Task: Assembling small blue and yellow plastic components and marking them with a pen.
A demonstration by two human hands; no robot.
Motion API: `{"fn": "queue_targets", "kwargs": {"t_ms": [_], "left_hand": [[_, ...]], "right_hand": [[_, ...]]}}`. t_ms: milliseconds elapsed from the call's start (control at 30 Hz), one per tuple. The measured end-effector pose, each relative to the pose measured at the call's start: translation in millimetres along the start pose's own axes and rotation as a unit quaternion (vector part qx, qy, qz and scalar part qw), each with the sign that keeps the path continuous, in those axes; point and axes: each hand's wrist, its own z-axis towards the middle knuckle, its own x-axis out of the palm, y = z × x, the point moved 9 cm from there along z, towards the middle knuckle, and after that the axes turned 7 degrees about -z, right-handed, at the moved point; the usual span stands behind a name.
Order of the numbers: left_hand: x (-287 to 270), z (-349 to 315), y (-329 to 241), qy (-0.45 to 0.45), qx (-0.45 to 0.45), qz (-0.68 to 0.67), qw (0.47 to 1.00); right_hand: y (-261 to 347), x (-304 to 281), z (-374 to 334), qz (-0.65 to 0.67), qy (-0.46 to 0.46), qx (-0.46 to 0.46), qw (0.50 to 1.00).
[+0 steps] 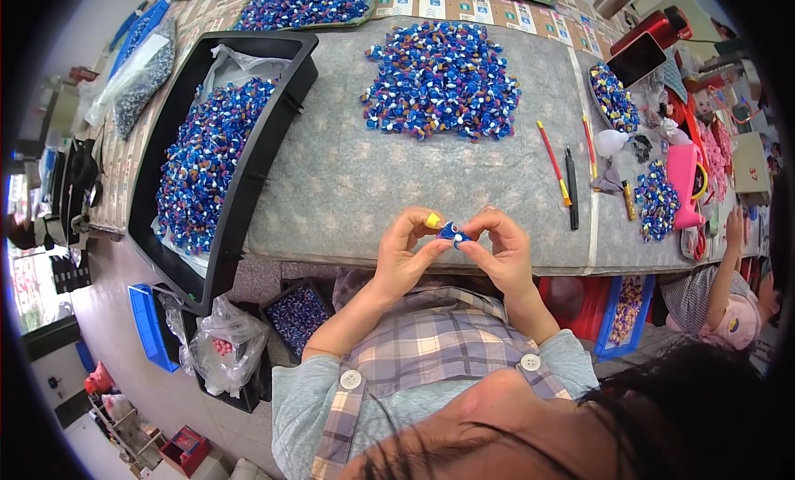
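Note:
Over the near edge of the table, my left hand (404,256) and my right hand (502,250) pinch a small blue-and-white plastic piece (454,235) between thumbs and index fingers. A reddish spot shows on the piece; its exact shape is too small to tell. Something yellow (433,221), like a finger wrap, sits at the tip of my left index finger. Beyond the hands lies a broad heap of similar small blue, white and brownish pieces (443,81). To the left, a black tray (240,178) lined with clear plastic holds many more of them.
Right of the heap lie a red-and-yellow brush (554,161), a black pen (571,186) and a second thin brush (590,144). Farther right are a small pile of pieces (658,202) and a pink holder (684,182). Crates (296,318) stand below. Another person's arm (729,256) shows at right.

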Motion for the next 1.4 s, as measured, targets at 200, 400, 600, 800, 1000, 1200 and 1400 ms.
{"fn": "queue_targets", "kwargs": {"t_ms": [200,400,600,800,1000,1200,1400], "left_hand": [[2.7,0.1,3.1,0.01,-0.008,-0.006,1.0],[5.0,-0.8,-3.1,0.033,0.012,0.035,0.999],[9.5,-3.0,4.9,0.024,-0.042,0.003,0.999],[25.9,11.2,17.5,0.013,-0.084,-0.111,0.99],[-8.0,17.2,28.6,-0.046,-0.066,-0.014,0.997],[-20.7,22.3,22.6,-0.073,-0.05,-0.072,0.994],[-3.7,30.6,20.3,-0.072,-0.035,-0.061,0.995]], "right_hand": [[4.2,-1.6,-0.7,-0.019,-0.006,-0.015,1.0],[11.1,-1.6,-3.1,-0.052,-0.013,-0.043,0.998],[14.3,-1.9,-4.3,-0.058,-0.002,-0.058,0.997],[13.8,-29.5,-11.0,-0.07,-0.01,-0.044,0.996],[-5.0,-234.2,-41.2,-0.345,-0.383,-0.017,0.856],[19.1,-487.4,-145.7,-0.492,-0.609,0.045,0.621],[-14.4,-565.2,-110.2,-0.708,-0.347,0.381,0.483]]}}
